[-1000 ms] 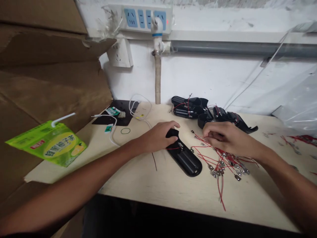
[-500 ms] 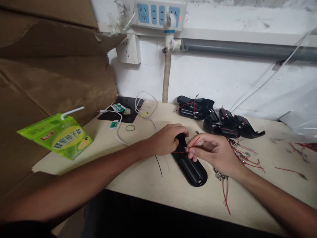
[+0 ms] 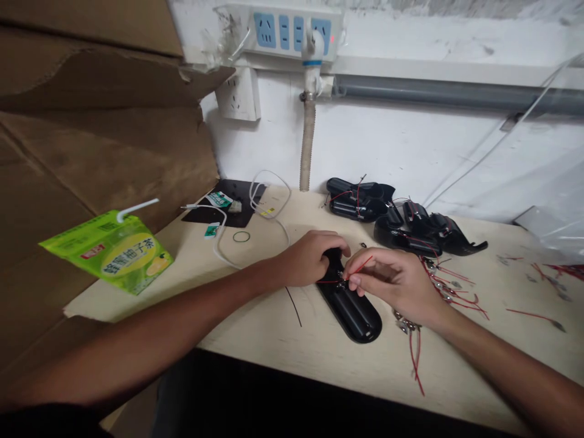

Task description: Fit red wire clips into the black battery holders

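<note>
A long black plastic housing (image 3: 354, 313) lies slanted on the table, its rounded end toward the front. My left hand (image 3: 306, 258) is closed round its far end. At the middle of the housing, my right hand (image 3: 391, 281) pinches a thin red wire (image 3: 364, 265) between thumb and fingers, beside a small metal part that the fingertips partly hide. Another stretch of red wire runs left from there across the housing. Just right of my right hand are metal tabs with red wires (image 3: 449, 291), and a second bunch (image 3: 406, 322) lies below it.
More black housings with red wires (image 3: 360, 199) lie along the wall. At the left are a green drink pouch (image 3: 123, 252) with a straw, a cardboard box (image 3: 109, 146) and a white cable (image 3: 219, 243). Loose wired tabs (image 3: 550, 283) lie far right.
The view has shifted very slightly. The tip of the red wire at my right fingertips sits a little lower and further right. Both hands keep their holds.
</note>
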Available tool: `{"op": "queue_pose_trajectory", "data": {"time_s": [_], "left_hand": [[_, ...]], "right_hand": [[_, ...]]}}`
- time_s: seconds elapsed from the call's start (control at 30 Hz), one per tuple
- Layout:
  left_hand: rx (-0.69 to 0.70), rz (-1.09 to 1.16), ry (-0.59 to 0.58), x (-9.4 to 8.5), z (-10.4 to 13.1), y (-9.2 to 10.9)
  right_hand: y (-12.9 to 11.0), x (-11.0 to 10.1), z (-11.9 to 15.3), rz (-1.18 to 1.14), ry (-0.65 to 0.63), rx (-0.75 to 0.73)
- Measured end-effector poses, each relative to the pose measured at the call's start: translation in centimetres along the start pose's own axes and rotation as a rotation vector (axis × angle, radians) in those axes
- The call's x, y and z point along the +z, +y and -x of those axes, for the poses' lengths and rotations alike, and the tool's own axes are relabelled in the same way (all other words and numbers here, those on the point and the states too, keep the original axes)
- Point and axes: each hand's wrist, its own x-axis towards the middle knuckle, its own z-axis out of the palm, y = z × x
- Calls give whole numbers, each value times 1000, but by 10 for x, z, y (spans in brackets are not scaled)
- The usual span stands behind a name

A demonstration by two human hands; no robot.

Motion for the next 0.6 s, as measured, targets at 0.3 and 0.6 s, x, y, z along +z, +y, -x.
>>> {"op": "queue_pose_trajectory", "data": {"time_s": [0.3, 0.6], "left_hand": [[31, 6, 18, 2, 0, -2], [72, -2, 73, 4, 0, -2]], "right_hand": [[4, 2, 0, 86, -20, -63], [5, 1, -2, 235, -47, -173]]}}
